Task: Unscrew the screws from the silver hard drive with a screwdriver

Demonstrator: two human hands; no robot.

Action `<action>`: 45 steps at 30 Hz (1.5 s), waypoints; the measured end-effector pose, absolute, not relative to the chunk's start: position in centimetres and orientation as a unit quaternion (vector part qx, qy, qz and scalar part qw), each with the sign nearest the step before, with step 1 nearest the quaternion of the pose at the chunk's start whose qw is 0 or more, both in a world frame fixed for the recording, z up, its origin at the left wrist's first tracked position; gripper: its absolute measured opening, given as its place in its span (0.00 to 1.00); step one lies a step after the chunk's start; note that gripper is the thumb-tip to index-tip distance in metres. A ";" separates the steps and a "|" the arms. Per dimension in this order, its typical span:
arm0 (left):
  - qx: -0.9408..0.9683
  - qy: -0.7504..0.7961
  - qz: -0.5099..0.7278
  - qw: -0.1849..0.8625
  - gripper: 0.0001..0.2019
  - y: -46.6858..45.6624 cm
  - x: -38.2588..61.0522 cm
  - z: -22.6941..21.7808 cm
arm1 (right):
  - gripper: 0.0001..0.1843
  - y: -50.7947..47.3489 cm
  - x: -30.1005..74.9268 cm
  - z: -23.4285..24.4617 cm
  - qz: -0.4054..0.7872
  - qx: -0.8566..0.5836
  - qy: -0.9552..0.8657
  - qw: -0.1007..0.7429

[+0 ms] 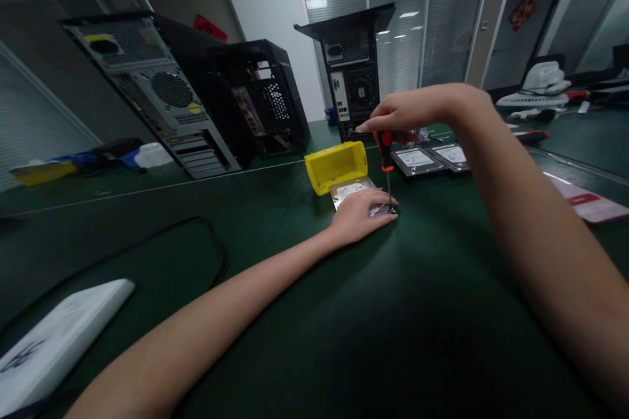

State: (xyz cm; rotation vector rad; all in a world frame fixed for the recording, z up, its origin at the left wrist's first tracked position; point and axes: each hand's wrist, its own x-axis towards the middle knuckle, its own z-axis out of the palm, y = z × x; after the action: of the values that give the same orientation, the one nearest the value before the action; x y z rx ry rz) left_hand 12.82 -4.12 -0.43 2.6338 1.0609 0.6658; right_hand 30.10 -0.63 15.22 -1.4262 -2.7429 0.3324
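A silver hard drive (350, 188) lies flat on the dark green table, partly covered by my left hand (362, 215). My left fingers are bent around its near end and hold it down. From above, my right hand (400, 116) grips the red and black handle of a screwdriver (386, 152). Its shaft points straight down, and the tip meets the drive's right corner between my left fingers. Whether the tip sits in a screw is too small to tell. Just behind the drive stands a yellow plastic box (338, 167) with a few small bits inside.
Two more hard drives (417, 160) lie to the right, behind my right forearm. Several computer cases (351, 78) stand at the back. A white box (63, 340) and a black cable (209, 226) are at the left, and a pink-and-white flat item (587, 200) at the right.
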 end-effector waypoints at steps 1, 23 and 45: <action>0.898 0.360 0.229 0.112 0.14 -4.1 12.8 -0.4 | 0.37 -0.5 30.1 15.1 0.112 -0.468 -0.876 0.018; 0.898 0.361 0.221 0.116 0.14 -4.1 12.8 -0.4 | 0.23 -0.7 30.0 15.3 0.127 -0.433 -0.892 0.027; 0.900 0.355 0.226 0.114 0.14 -4.0 12.9 -0.4 | 0.37 -0.3 30.1 14.9 0.110 -0.500 -0.859 0.021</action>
State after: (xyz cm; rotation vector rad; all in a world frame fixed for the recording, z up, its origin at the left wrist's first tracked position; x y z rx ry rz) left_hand 12.90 -4.04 -0.43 2.6386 1.0404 0.6633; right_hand 30.05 -0.32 14.93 -1.5508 -2.6615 0.3422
